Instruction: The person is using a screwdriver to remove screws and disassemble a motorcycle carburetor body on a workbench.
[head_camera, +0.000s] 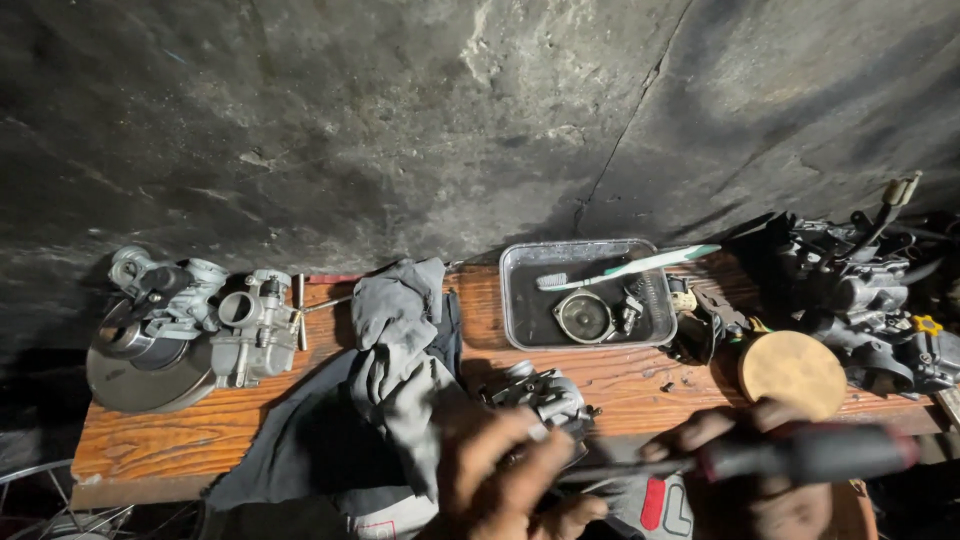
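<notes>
Lying level, screwdriver (760, 458) tip leftward toward carburetor (545, 398).

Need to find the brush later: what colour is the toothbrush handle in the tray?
Pale green and white toothbrush, head view.

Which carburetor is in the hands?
The small carburetor at the bench's front edge, by the left hand; the other carburetor sits untouched at far left beside the metal disc.
</notes>
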